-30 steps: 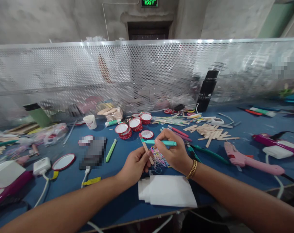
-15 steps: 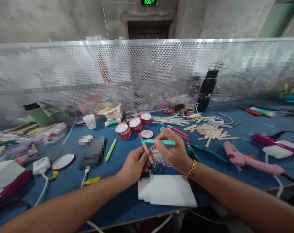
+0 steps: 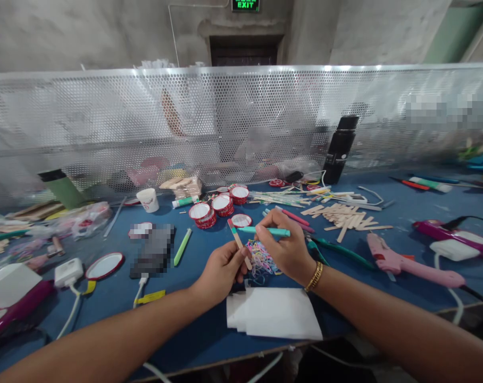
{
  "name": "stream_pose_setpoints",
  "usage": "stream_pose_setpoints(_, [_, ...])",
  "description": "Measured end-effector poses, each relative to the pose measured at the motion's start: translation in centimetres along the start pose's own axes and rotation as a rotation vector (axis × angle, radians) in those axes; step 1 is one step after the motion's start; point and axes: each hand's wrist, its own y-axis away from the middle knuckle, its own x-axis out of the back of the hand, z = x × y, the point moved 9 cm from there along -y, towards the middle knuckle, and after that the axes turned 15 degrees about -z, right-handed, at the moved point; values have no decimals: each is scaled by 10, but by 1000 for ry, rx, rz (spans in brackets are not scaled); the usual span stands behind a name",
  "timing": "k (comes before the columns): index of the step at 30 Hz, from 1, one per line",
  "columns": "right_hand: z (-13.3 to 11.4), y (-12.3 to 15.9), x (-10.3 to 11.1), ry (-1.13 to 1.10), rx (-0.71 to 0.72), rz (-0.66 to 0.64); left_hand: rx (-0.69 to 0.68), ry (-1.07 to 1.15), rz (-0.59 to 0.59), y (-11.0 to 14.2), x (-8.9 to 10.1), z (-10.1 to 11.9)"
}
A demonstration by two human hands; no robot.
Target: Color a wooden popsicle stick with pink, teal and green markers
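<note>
Between the thumb and fingers of my left hand is a wooden craft stick, held tilted, with a red tip and a green band below it. My right hand grips a teal marker whose tip points left, close to the stick's coloured end. Whether the tip touches the wood I cannot tell. Under and between my hands lies a heap of multicoloured rubber bands. Folded white paper rests on the blue table in front of them.
Round red-rimmed pieces are stacked behind my hands, near a pile of craft sticks. To the right lie green-handled pliers and a pink glue gun. A phone and a light green marker lie left.
The marker has shifted slightly to the right, away from the stick. The green band on the stick looks wider now. My left hand stays in place.
</note>
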Motion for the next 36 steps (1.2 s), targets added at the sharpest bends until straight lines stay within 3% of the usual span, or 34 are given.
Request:
stream_pose_setpoints(6, [-6,0,-5,-13,63,-42,-3,13,-7,1,0,-1])
stream_pose_setpoints(15, [-4,0,-4,-20,47,-44,13,10,-5,1,1,-3])
stream_pose_setpoints(21, [6,1,4,-35,-7,37,33,29,6,2,1,-3])
stream_pose_setpoints(25, [8,1,-2,-86,17,-11,34,64,4,3,1,-3])
stream_pose_setpoints(30, [1,3,-12,-95,70,-100,13,92,23,4,2,-3])
stream_pose_setpoints(36, [-17,7,-4,-34,157,-79,-22,104,23,4,2,0])
